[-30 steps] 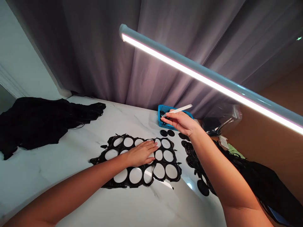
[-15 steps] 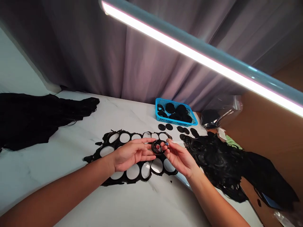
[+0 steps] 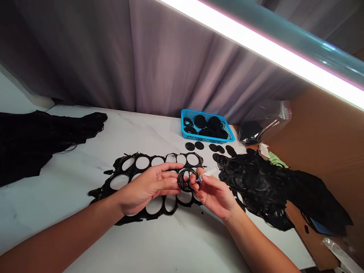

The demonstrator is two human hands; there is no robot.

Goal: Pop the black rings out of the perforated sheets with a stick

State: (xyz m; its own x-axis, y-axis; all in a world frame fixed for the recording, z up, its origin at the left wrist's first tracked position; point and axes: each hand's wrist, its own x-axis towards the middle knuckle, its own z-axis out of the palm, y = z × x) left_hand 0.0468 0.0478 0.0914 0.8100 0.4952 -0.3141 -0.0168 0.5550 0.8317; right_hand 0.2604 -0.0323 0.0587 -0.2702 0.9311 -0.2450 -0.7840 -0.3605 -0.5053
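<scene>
A loose bundle of thin black rings (image 3: 187, 180) is now off the white marbled table (image 3: 170, 242) and up between the two hands, just above a flat black sheet with rows of round openings (image 3: 106, 191). The left hand (image 3: 148, 185) has its fingers mostly extended, their tips against the bundle's left side; whether thumb and fingers actually pinch it, one cannot tell. The right hand (image 3: 217, 197) is curled, grasping a slim white tool with a small blue part (image 3: 209, 172) between thumb and finger, while other fingertips meet the bundle's right side. With both hands at the rings, neither visibly presses on the sheet, which lies spread below, partly hidden by the left hand. Beyond, a blue perforated plastic basket (image 3: 207, 141) contains black discs and rings, and more flat black discs (image 3: 190, 146) lie on the table just in front of it. A tangled heap of black strips (image 3: 256, 182) sits to the right of the sheet, and a dark spread of black material (image 3: 42, 140) lies well apart at the left.
</scene>
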